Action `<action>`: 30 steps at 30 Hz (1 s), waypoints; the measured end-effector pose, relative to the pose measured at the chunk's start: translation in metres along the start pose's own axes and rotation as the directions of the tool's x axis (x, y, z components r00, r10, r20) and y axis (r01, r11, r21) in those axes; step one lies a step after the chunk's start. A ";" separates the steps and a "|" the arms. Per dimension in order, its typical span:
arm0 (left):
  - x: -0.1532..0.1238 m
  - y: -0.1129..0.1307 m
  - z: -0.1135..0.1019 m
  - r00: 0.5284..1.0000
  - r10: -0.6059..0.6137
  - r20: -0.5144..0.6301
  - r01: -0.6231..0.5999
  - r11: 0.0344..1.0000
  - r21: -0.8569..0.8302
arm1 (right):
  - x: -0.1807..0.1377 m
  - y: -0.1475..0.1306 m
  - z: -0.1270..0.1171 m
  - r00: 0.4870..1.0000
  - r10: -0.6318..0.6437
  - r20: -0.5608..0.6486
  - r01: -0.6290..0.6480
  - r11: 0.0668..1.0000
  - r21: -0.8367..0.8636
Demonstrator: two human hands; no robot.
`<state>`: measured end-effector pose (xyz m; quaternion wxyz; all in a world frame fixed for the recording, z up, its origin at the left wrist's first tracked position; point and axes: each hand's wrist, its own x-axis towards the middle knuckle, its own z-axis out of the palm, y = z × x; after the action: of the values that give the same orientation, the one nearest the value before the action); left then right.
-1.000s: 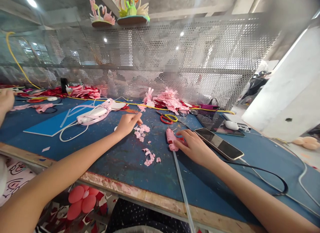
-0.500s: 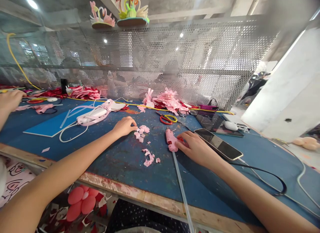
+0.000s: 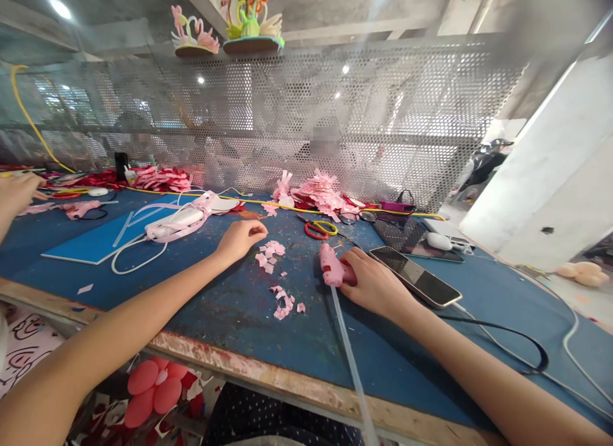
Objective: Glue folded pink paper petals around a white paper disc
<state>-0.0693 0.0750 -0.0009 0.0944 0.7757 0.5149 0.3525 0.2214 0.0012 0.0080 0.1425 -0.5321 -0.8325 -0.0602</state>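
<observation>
My right hand (image 3: 371, 276) grips the handle of a pink hot glue gun (image 3: 330, 267), with a long clear glue stick (image 3: 348, 350) trailing from its back toward the table's front edge. My left hand (image 3: 241, 238) hovers close to a small heap of pink paper scraps (image 3: 272, 248). Its thumb and forefinger are pinched together; whatever lies between them is too small to make out. Nearer to me, a second cluster of pink scraps (image 3: 283, 302) rests on the blue tabletop (image 3: 306, 350).
Red-and-yellow scissors (image 3: 317, 230) lie beyond the glue gun. To the right is a phone (image 3: 421, 276) with a cable. A blue board (image 3: 90, 238) and a white power strip (image 3: 172, 225) occupy the left. Pink paper strips (image 3: 318, 193) are piled by the mesh screen. Another person's hand (image 3: 22, 190) is far left.
My right hand has closed around the glue gun's handle and tilted the gun. My left hand has shifted slightly up and right, off the edge of the scraps.
</observation>
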 end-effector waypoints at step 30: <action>-0.023 0.048 0.012 0.957 -0.226 0.183 0.289 0.688 -0.665 | -0.010 -0.019 0.003 0.906 -0.295 -0.302 0.335 0.938 0.087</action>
<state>-0.0314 0.0361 0.0046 0.4446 0.6201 0.4472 0.4668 0.2082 -0.0150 0.0034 0.2850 -0.3652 -0.8805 -0.1011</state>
